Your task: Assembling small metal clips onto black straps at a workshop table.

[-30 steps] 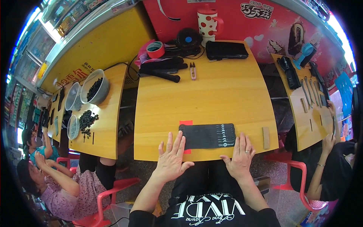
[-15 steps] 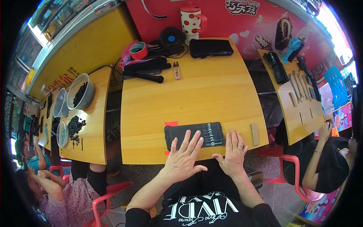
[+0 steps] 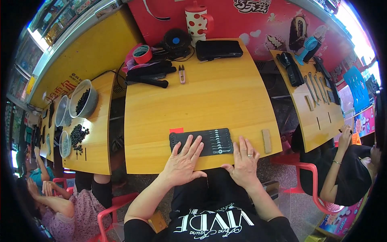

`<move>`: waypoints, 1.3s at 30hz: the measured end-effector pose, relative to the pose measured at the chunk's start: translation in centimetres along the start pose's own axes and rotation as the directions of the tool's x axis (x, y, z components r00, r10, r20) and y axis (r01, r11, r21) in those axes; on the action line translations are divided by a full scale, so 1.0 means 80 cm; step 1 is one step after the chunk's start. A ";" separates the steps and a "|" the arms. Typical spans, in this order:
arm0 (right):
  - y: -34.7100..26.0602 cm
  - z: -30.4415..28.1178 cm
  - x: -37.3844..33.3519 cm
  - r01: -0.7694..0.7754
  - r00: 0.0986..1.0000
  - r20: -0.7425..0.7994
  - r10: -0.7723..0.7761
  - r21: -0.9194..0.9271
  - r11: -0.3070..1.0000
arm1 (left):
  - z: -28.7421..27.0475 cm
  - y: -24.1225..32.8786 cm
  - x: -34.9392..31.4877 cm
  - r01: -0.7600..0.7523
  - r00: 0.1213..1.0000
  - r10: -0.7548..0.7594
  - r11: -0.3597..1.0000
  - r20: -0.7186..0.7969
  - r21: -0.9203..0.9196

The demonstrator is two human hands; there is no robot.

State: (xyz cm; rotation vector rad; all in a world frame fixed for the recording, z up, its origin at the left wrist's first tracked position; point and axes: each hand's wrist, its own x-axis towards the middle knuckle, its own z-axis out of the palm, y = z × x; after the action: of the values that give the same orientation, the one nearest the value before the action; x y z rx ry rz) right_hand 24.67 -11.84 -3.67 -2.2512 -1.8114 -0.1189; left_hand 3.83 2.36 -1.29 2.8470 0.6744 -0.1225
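Observation:
A flat black pouch (image 3: 200, 142) with a row of white printed tool-like shapes lies near the table's front edge. My left hand (image 3: 183, 161) rests on its lower left part, palm down, fingers stretched and thumb apart. At its right end is my right hand (image 3: 244, 161), also flat with fingers extended, a ring on one finger. Its fingertips are beside the pouch's right edge; whether they touch it I cannot tell. Red tape (image 3: 176, 130) shows at the pouch's upper left corner. To the right of my right hand lies a small tan strip (image 3: 266, 140).
At the back of the wooden table (image 3: 193, 105) are thread snips (image 3: 182, 75), black cloth items (image 3: 151, 73), a red tape roll (image 3: 142, 54), a fan (image 3: 176, 39), a black case (image 3: 219, 49) and a dotted tumbler (image 3: 196, 24). Side tables hold bowls (image 3: 86, 99) and wrenches (image 3: 316, 88); people sit both sides.
The whole view has shifted slightly. My left hand has slid a little to the left over the pouch. The right hand stays at the pouch's right end.

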 end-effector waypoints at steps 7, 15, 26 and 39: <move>0.014 0.010 0.027 -0.053 0.954 -0.177 0.243 0.696 0.716 | -0.026 0.048 0.031 -0.119 0.991 0.112 0.988 -0.073 -0.101; 0.015 0.025 0.045 -0.074 0.896 -0.130 0.424 0.898 0.433 | 0.009 0.038 0.064 -0.160 0.983 0.156 0.986 -0.101 -0.037; 0.022 0.011 0.055 0.000 0.965 -0.206 0.160 0.613 0.790 | 0.003 0.029 0.055 -0.177 0.983 0.175 0.984 -0.062 -0.024; 0.007 0.004 0.041 -0.008 0.968 -0.209 0.139 0.526 0.851 | 0.011 -0.003 -0.030 0.227 0.951 -0.240 0.970 -0.197 -0.085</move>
State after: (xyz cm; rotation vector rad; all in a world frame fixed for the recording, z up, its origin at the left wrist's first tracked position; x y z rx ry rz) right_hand 25.95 -8.77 -3.34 -1.8242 -1.4127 0.1034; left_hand 1.56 1.36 -1.90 2.7339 1.0382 0.1568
